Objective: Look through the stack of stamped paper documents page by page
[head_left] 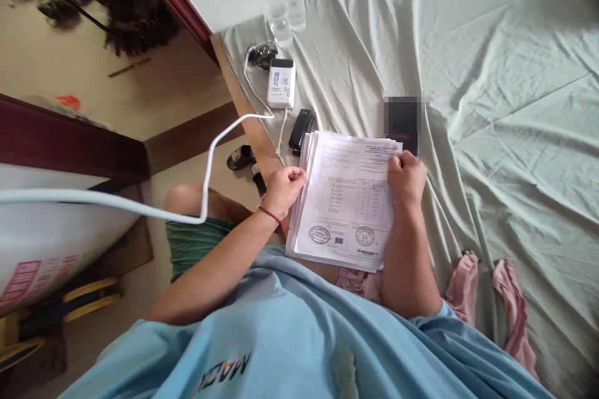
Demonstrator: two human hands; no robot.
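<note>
Steadying the paper stack (349, 199) seems in hand: right hand (408, 178) grips its right edge, left hand (282, 191) pinches narrowly at its left; shifting it calls for both

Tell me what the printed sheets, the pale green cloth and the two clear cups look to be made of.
Printed sheets: paper, matte white, with thin, layered edges.
Pale green cloth: probably woven fabric, dull, with soft creases.
Two clear cups: smooth-looking and see-through, plastic or glass; the picture leaves it open.
</note>
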